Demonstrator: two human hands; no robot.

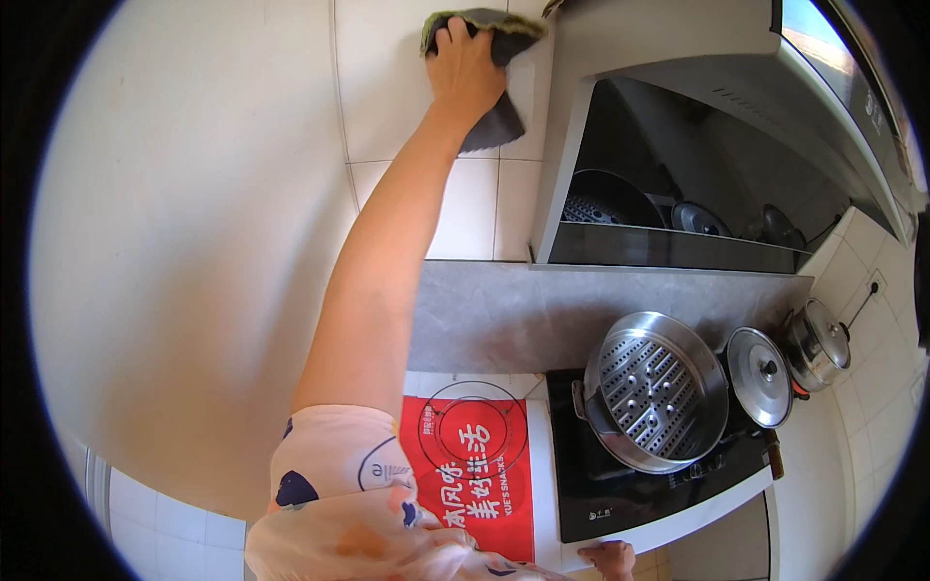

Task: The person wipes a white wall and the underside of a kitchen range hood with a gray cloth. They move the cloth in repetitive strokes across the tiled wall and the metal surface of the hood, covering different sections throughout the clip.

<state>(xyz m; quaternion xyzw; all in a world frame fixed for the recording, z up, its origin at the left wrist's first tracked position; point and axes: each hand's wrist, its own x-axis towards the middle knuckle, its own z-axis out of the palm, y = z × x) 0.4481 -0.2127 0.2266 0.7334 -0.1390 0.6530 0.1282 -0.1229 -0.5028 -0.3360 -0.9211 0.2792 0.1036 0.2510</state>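
Overhead, my left hand [465, 69] presses a dark grey cloth [498, 127] with a greenish edging against the white wall tiles [425, 210], its fingers bent into the fabric. That arm is stretched up along the plain wall at the left, just left of the range hood [567, 152]. Low in the picture, my right hand [612, 559] rests at the front edge of the white countertop [541, 465], its fingers curled and partly hidden. Beside it lies the black glass cooktop [588, 501].
A large steel steamer [657, 392] and a lidded pan [759, 378] stand on the cooktop. Further right is a lidded steel pot [821, 345] near a plugged wall socket [877, 282]. A wire rack [523, 428] sits over a red printed mat [494, 494].
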